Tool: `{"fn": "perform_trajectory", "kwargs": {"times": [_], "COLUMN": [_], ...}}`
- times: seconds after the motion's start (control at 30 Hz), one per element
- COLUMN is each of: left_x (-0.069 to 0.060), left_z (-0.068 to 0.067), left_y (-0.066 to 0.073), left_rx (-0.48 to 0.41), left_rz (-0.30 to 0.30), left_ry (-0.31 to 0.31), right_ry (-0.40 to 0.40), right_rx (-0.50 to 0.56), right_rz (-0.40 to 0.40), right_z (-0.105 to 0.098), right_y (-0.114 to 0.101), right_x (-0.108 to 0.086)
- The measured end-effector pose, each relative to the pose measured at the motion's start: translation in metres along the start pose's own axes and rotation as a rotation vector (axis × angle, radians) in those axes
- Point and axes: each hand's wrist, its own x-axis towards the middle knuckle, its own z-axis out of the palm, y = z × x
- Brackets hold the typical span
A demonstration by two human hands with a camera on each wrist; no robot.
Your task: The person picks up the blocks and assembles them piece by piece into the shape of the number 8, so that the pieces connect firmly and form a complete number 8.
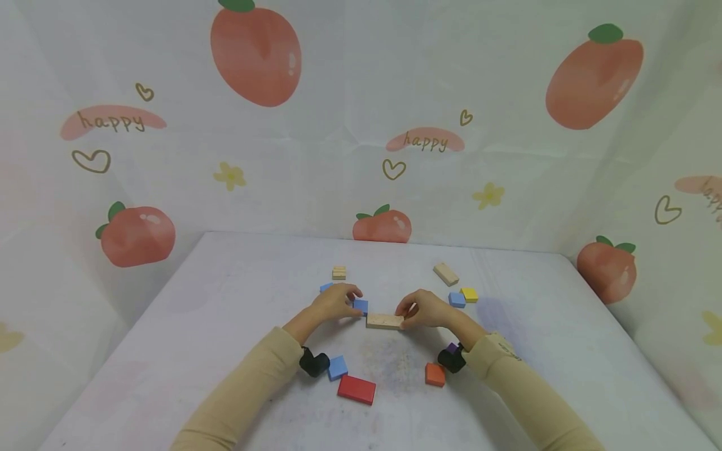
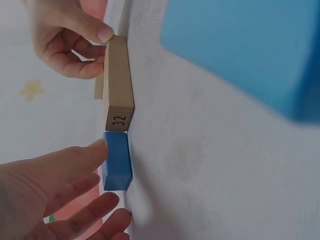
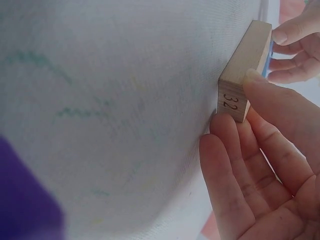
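A long wooden block [image 1: 383, 322] lies crosswise on the table, marked 32 on the ends seen in the wrist views. My right hand [image 1: 425, 309] [image 3: 267, 170] pinches its right end, thumb at the edge and fingers bent beside it. At its left end stands a small blue block [image 1: 361, 305] [image 2: 117, 160], close against it in the left wrist view. My left hand [image 1: 334, 302] [image 2: 65, 192] has its thumb at the blue block, with the other fingers spread and loosely bent. The blue block's far side is hidden.
Nearer me lie a blue block [image 1: 338, 368], a red block [image 1: 357, 389], an orange block [image 1: 435, 374] and a partly hidden purple block [image 1: 452, 347]. Farther off are small wooden pieces [image 1: 339, 273], a partly covered blue block [image 1: 326, 287], a wooden block [image 1: 446, 274], blue [image 1: 457, 300] and yellow blocks [image 1: 469, 295].
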Motion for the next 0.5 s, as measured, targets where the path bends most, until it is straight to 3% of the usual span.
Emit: {"fn": "perform_trajectory", "kwargs": {"times": [0.33,0.5], "left_x": [-0.013,-0.024], "left_z": [-0.01,-0.013], "left_y": [-0.01,-0.014], "left_rx": [-0.046,-0.078], "left_rz": [0.013,0.018], "left_ry": [0.017,0.014], "right_ry": [-0.008,-0.02], "right_rx": [0.009,0.011], "right_rz": [0.001,-0.053], "right_z": [-0.001,-0.003], "right_y": [-0.001,0.0], "right_x": [-0.001,-0.003]}}
